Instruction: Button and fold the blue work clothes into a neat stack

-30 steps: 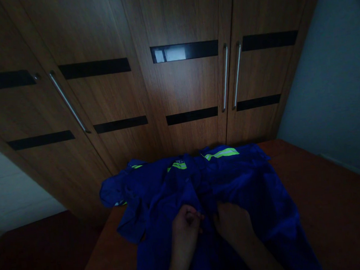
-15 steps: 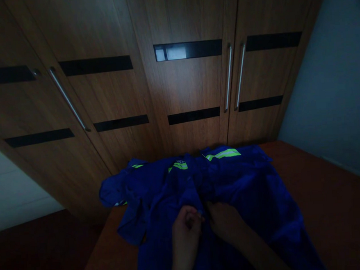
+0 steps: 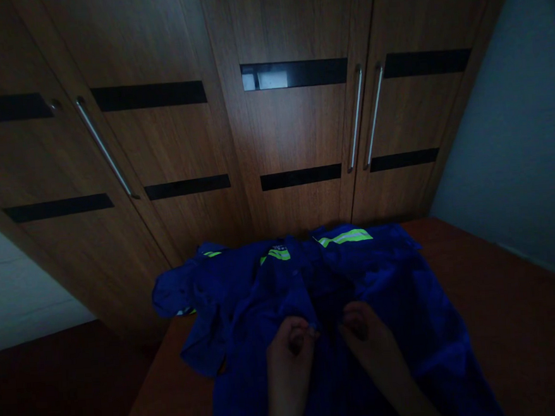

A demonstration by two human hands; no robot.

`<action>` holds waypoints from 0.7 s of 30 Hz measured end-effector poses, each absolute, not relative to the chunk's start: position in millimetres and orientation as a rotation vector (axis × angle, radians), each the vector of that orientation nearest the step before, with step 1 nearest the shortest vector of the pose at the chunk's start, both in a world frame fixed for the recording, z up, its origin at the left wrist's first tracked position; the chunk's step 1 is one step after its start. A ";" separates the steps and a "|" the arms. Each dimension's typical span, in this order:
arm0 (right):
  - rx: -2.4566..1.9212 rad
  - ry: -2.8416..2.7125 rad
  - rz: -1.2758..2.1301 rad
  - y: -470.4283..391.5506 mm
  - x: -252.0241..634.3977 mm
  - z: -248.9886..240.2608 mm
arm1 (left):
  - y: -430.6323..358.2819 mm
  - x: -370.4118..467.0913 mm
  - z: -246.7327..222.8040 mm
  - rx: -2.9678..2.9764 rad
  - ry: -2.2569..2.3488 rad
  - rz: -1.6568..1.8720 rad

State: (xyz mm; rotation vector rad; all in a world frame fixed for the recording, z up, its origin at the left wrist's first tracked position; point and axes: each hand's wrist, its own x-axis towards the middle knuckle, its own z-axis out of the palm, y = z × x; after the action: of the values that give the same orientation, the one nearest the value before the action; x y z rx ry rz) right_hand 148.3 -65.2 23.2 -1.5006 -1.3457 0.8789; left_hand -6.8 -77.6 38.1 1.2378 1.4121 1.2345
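A dark blue work jacket (image 3: 260, 298) with yellow-green and silver reflective strips lies spread out, its front partly open down the middle. My left hand (image 3: 292, 349) is closed in a pinch on the edge of the left front panel, by a small pale spot that may be a button. Across the opening, my right hand (image 3: 367, 335) has its thumb and fingers pinched together at the edge of the other panel. Dark shadow hides exactly how much cloth is between those fingertips. A gap of dark fabric separates the two hands.
The jacket rests on a reddish-brown wooden surface (image 3: 494, 319). Directly behind it rises a wooden wardrobe (image 3: 295, 130) with black inlaid strips and long metal handles (image 3: 105, 147). A bluish wall (image 3: 506, 154) closes off the right side. The room is dim.
My right hand has moved a little right, away from my left hand, and the jacket's front opening has widened. The left hand keeps its pinch almost in place.
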 end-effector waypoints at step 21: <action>-1.342 -0.807 1.336 -85.9 152.6 43.6 | -82.3 3.6 36.2 1.432 1.438 1.197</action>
State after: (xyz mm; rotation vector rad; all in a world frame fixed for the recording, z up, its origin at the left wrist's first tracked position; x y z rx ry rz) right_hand 152.6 -85.9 43.6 -1.3419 -0.8075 1.3364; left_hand 3.6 -82.3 36.2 1.4319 1.4383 1.1971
